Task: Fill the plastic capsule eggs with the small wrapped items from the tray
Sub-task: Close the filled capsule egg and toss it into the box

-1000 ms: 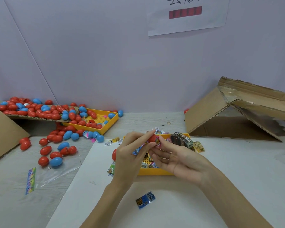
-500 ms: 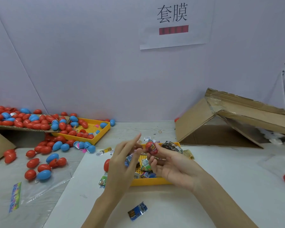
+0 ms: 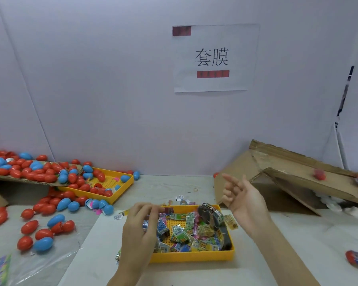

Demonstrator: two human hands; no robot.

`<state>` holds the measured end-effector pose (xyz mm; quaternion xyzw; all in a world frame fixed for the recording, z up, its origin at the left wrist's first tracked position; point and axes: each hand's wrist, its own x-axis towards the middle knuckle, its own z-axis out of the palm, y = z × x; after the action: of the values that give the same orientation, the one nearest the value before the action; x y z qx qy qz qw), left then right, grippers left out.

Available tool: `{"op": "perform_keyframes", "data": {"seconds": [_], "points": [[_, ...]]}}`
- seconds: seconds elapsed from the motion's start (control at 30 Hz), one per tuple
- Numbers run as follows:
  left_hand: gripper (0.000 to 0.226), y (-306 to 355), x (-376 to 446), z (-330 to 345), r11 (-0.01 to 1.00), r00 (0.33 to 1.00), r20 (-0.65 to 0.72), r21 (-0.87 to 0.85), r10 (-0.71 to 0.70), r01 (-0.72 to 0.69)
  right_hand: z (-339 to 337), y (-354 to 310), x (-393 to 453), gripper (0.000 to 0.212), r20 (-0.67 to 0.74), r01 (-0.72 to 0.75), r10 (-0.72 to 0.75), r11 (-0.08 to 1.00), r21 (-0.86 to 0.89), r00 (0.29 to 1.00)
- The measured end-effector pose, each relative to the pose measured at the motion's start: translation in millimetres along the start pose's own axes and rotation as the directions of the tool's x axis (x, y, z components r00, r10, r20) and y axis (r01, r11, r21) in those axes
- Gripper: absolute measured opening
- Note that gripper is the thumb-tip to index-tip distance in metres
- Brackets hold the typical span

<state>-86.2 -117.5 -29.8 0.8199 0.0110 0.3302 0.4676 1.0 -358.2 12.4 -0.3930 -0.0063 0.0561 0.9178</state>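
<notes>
Left hand (image 3: 140, 226) over tray (image 3: 191, 257) packets — right hand (image 3: 244, 200) raised, empty.

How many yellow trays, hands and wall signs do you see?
Trays: 2 (near tray, far tray)
Hands: 2 (left hand, right hand)
Sign: 1
Total: 5

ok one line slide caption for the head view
Left hand reaches into the yellow tray of wrapped items while the open right hand hovers above it.
</notes>
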Motion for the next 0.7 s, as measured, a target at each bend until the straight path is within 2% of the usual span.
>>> {"op": "perform_keyframes", "data": {"seconds": [0.1, 0.17, 0.27, 0.33, 0.4, 0.53, 0.6, 0.7], "points": [[0.019, -5.7, 14.7, -1.4, 0.986, 0.987, 0.004, -0.016, -0.163, 0.163, 0.0, 43.3, -10.3, 0.051, 0.045, 0.024, -0.012, 0.960, -0.279, 0.999], [0.014, -16.0, 39.0, -1.1, 0.981, 0.980, 0.033, 0.029, -0.194, 0.194, 6.1, 58.4, -15.1, 0.049, 0.133, 0.077, -0.013, 0.868, -0.491, 0.991], [0.021, -44.4, 97.7, 7.5, 0.934, 0.980, 0.138, 0.348, -0.141, 0.085, 12.3, 67.1, -18.5, 0.043, 0.222, 0.137, 0.019, 0.736, -0.663, 0.975], [0.034, -63.9, 142.3, 14.9, 0.806, 0.962, 0.231, 0.591, -0.147, -0.019, 12.5, 68.6, -17.9, 0.044, 0.229, 0.152, 0.023, 0.681, -0.716, 0.973], [0.039, -84.9, 179.1, 20.7, 0.637, 0.943, 0.295, 0.759, -0.153, -0.134, 11.9, 71.1, -16.8, 0.043, 0.243, 0.174, 0.021, 0.640, -0.748, 0.970], [0.042, -120.9, 218.1, 31.8, 0.324, 0.908, 0.358, 0.904, -0.219, -0.278, 9.5, 78.0, -11.2, 0.039, 0.251, 0.185, 0.027, 0.600, -0.778, 0.968], [0.046, -134.5, 223.9, 38.7, 0.226, 0.889, 0.374, 0.920, -0.265, -0.320, 8.8, 77.9, -8.4, 0.041, 0.247, 0.185, 0.023, 0.599, -0.779, 0.969], [0.045, -147.0, 224.1, 46.8, 0.178, 0.897, 0.380, 0.921, -0.224, -0.346, 10.7, 77.7, -7.2, 0.042, 0.237, 0.180, 0.018, 0.595, -0.783, 0.971]]}}
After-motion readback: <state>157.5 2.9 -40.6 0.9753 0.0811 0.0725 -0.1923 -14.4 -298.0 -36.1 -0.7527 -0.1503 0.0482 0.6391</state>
